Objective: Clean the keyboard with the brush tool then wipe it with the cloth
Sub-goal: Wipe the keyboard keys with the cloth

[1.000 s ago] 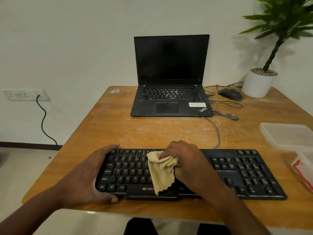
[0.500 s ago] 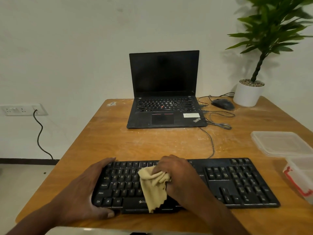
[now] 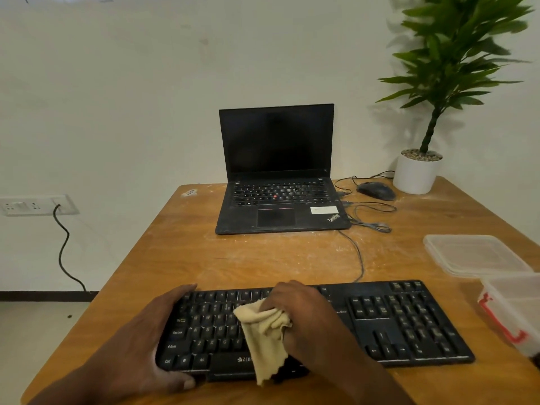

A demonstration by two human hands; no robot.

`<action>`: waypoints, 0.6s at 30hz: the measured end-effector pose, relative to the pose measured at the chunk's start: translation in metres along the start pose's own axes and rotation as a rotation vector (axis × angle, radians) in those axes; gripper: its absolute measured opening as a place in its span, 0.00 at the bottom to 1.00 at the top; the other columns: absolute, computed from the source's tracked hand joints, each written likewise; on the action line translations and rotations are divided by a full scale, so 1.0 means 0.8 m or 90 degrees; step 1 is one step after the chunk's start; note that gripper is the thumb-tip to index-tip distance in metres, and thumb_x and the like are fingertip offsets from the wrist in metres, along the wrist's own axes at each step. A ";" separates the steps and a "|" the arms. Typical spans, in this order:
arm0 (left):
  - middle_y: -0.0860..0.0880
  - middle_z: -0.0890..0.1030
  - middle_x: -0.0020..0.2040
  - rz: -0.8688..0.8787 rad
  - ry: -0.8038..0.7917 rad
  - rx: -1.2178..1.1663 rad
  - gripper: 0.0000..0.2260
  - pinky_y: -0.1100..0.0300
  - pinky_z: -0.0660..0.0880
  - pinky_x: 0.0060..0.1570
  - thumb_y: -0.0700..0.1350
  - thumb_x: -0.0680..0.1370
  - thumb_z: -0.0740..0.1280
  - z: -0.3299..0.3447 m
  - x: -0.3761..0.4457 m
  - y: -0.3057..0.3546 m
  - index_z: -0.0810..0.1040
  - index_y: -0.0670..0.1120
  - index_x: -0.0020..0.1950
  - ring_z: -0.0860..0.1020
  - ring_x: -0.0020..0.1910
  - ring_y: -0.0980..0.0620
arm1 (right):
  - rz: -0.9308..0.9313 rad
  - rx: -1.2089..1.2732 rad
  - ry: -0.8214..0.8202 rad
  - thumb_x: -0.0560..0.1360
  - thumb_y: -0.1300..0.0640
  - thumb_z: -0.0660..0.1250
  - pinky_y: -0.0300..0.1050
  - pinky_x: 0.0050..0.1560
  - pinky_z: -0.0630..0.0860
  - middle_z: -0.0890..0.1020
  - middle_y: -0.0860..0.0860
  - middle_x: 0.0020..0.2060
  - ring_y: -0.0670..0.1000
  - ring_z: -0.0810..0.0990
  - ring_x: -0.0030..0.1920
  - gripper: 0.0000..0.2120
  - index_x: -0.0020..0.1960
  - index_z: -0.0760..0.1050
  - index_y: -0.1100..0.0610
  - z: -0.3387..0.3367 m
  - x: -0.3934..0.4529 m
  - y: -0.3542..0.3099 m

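Observation:
A black full-size keyboard [image 3: 403, 323] lies along the near edge of the wooden table [image 3: 233, 258]. My left hand [image 3: 146, 343] grips its left end, thumb on the front edge and fingers over the back edge. My right hand [image 3: 309, 320] holds a bunched beige cloth [image 3: 263, 331] and presses it on the middle keys. A loose corner of the cloth hangs down over the space bar row. No brush tool is in view.
An open black laptop [image 3: 277, 185] stands at the back centre, with a mouse [image 3: 377, 190] and loose cables to its right. A potted plant [image 3: 418, 171] occupies the back right corner. Clear plastic containers [image 3: 473, 255] sit at the right edge.
The camera has tilted upward, so everything sits lower in the frame. My right hand with the cloth has shifted slightly toward the keyboard's back rows. The left hand keeps its grip.

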State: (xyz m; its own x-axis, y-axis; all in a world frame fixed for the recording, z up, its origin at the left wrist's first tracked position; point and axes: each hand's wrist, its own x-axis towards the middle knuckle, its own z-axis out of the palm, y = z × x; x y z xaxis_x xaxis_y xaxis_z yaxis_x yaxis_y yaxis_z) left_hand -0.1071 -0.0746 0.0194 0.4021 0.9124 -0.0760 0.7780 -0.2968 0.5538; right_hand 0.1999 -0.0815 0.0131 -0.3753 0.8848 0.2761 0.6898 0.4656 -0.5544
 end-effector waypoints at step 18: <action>0.74 0.59 0.73 0.006 0.024 -0.009 0.61 0.78 0.70 0.57 0.76 0.57 0.80 0.001 0.000 0.004 0.42 0.76 0.77 0.62 0.70 0.78 | 0.018 -0.005 -0.006 0.71 0.66 0.67 0.36 0.48 0.64 0.75 0.40 0.47 0.43 0.67 0.50 0.17 0.56 0.80 0.50 0.000 0.010 -0.028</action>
State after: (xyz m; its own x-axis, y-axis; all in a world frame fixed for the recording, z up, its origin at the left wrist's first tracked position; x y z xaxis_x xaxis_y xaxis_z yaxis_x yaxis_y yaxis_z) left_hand -0.1045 -0.0759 0.0206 0.3899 0.9200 -0.0394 0.7674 -0.3010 0.5661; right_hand 0.1817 -0.0844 0.0276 -0.3610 0.8975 0.2532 0.7048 0.4404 -0.5562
